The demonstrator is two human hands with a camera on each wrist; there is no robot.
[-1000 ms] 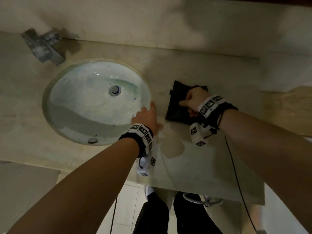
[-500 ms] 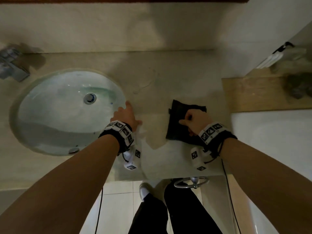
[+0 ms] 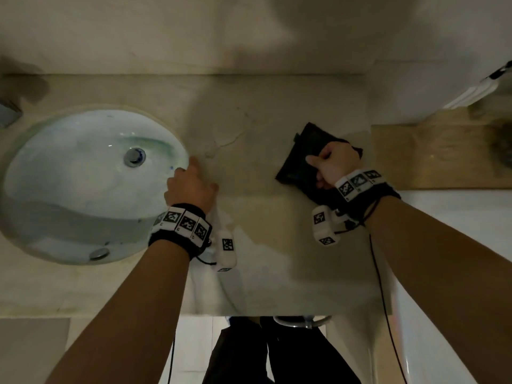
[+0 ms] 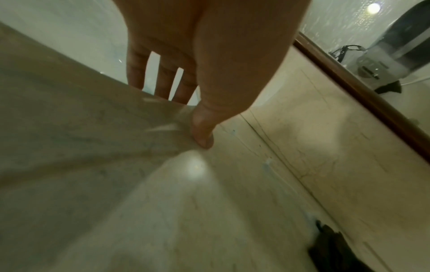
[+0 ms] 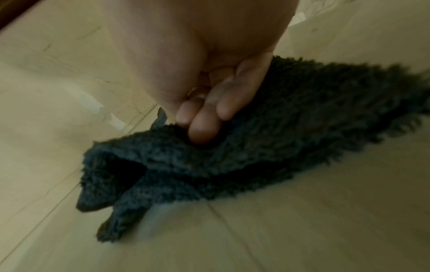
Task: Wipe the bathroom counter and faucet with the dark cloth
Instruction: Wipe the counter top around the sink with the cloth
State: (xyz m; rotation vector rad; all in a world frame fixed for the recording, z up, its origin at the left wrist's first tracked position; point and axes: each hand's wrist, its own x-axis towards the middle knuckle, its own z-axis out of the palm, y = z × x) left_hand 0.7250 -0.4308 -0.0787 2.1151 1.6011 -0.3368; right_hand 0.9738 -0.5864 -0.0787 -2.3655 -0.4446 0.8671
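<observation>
My right hand (image 3: 336, 162), fingers (image 5: 204, 127) curled into the dark cloth (image 3: 300, 159), has pushed it farther back along the surface (image 3: 277, 273), right of the sink (image 3: 83, 189). My left hand (image 3: 189, 187) stays braced at the rim, fingers relaxed. Faucet (image 3: 8, 113) untouched: wiping is early.

open: we see bare surface (image 3: 257, 245) between our hands, from the wall to the front edge | left: sink (image 3: 83, 189) rim under our left hand (image 3: 191, 187); faucet (image 3: 8, 112) stands beyond at far left | right: dark cloth (image 3: 299, 162) under our right hand (image 3: 335, 162); wooden ledge (image 3: 432, 156) bounds that side
</observation>
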